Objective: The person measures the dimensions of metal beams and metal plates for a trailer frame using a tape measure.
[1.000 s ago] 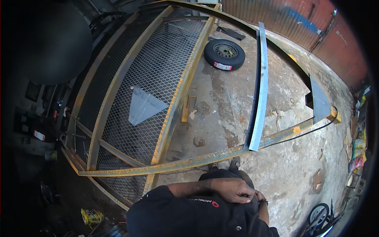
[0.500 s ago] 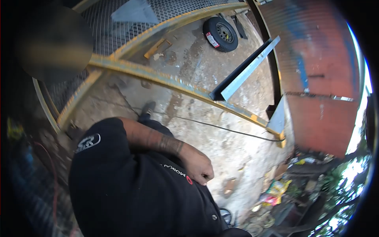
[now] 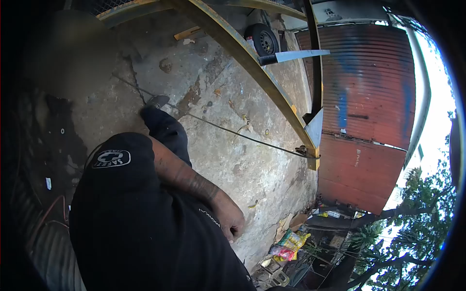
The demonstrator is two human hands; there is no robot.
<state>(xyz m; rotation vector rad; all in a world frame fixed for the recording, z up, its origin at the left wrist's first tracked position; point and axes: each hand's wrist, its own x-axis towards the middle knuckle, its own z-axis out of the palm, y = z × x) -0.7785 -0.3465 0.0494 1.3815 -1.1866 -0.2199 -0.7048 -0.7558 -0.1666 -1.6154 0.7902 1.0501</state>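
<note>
My left hand [image 3: 229, 218] is at the front of my black shirt [image 3: 141, 228], its fingers curled closed. What they hold, if anything, is hidden from view. The bare forearm [image 3: 187, 179] comes out of a short sleeve with a white badge [image 3: 113, 157]. My right hand does not show. Beyond my left arm, one leg in dark trousers [image 3: 167, 133] ends in a grey shoe [image 3: 158, 101] on the concrete. A dark cable [image 3: 228, 130] runs past the shoe to the end of a yellowish metal frame [image 3: 252, 63], which my hand is not touching.
A grey metal angle piece [image 3: 296, 55] juts from the frame. Farther off lies a wheel with its tyre [image 3: 264, 40]. Red corrugated sheeting [image 3: 369, 87] stands at the right, with bright plastic bags [image 3: 291, 245] and debris below. A reddish hose [image 3: 51, 212] lies at the lower left.
My viewpoint has swung, so the frame sits higher and more floor, red sheeting and trees show. My left hand appears slightly farther left, still closed.
</note>
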